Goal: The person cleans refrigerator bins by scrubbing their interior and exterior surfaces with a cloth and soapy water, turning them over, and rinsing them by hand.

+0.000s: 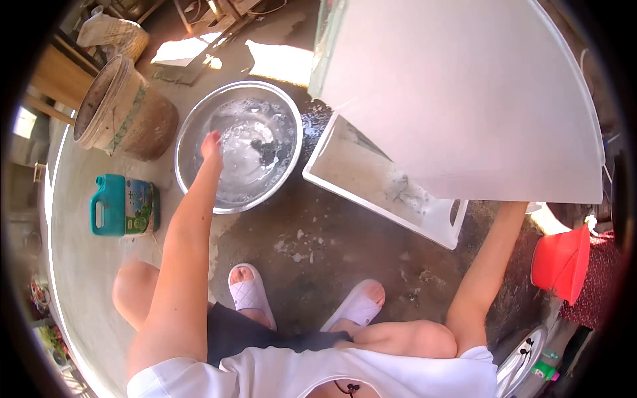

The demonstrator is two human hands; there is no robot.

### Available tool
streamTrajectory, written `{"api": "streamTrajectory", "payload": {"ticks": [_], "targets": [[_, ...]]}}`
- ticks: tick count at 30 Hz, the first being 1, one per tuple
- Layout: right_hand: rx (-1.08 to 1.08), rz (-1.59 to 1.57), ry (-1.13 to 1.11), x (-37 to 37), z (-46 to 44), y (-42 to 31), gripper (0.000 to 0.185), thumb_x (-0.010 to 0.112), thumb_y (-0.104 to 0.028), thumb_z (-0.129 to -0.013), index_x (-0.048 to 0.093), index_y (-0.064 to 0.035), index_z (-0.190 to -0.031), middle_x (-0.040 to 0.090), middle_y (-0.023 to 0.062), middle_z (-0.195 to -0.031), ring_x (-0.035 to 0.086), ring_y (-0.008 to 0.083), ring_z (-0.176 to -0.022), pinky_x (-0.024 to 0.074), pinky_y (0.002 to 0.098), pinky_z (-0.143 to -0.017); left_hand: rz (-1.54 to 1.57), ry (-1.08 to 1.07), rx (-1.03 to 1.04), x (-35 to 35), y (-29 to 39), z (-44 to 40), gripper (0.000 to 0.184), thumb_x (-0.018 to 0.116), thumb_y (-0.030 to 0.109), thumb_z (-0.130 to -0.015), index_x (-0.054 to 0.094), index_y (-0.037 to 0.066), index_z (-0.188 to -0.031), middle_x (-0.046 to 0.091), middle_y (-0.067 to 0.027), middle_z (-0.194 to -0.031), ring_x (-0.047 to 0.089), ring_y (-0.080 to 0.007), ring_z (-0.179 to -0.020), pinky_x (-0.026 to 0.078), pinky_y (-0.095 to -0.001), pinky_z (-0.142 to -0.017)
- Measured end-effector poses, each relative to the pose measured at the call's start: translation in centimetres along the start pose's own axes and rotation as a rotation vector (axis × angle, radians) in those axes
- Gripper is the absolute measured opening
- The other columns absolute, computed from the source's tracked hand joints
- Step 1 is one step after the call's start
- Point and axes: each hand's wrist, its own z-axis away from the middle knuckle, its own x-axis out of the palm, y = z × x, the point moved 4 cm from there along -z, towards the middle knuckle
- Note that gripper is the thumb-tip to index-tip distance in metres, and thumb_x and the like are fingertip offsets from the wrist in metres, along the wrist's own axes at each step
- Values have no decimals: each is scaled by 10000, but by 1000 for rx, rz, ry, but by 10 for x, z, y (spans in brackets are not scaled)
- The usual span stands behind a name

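My left hand (212,146) reaches over the near left part of a metal basin (298,126) of sudsy water. Its fingers are blurred and foreshortened, so their pose is unclear. A small dark patch (260,146) shows in the middle of the water; I cannot make out what it is. At the right, a large white panel (464,93) is tilted up, and my right forearm (494,245) runs up behind its lower edge. The right hand is at the panel, its fingers hidden. Partly under the panel lies a white tray (381,211) with cloudy, foamy liquid.
Left of the basin are a dirty bucket (142,116) and a teal jug (109,212) with a label. A red container (561,265) is at the far right. The concrete floor (285,229) is wet around my slippers (251,288).
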Motion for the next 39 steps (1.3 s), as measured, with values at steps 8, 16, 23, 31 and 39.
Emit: {"api": "streamTrajectory", "payload": {"ticks": [8,16,23,31,39], "targets": [[-552,558,337,56,2,-27,140,620,-110,-823,562,17,-820,598,28,-740,551,127,-655,447,262,-574,705,-710,-289,92,-18,28,176,479,231,-921,568,89,-867,571,-36,-701,573,-132,-619,491,-224,-518],[-286,383,360,125,15,-51,218,493,-178,-936,603,-4,-864,622,34,-754,583,95,-680,472,245,-601,490,-1589,471,192,257,429,295,492,205,-930,588,-33,-1077,644,-146,-1045,613,-194,-993,486,-303,-859],[-85,136,441,118,15,-52,544,328,-480,-978,607,-15,-928,629,54,-778,604,133,-730,490,271,-653,-98,-1304,943,173,191,414,251,525,178,-910,580,42,-1115,600,-43,-1083,550,-131,-1001,442,-279,-819],[-244,365,346,96,17,-65,431,452,-396,-947,620,1,-912,623,55,-783,590,150,-719,485,288,-661,-52,-840,710,176,272,227,648,299,555,-941,327,112,-1413,320,-89,-1459,263,-239,-1355,190,-444,-1099],[-345,440,151,70,-14,-48,307,536,-299,-890,594,-20,-1005,622,61,-876,590,168,-765,486,320,-663,46,-913,767,197,325,249,546,277,494,-953,533,37,-1104,562,-100,-1050,516,-232,-1001,399,-350,-873]]}}
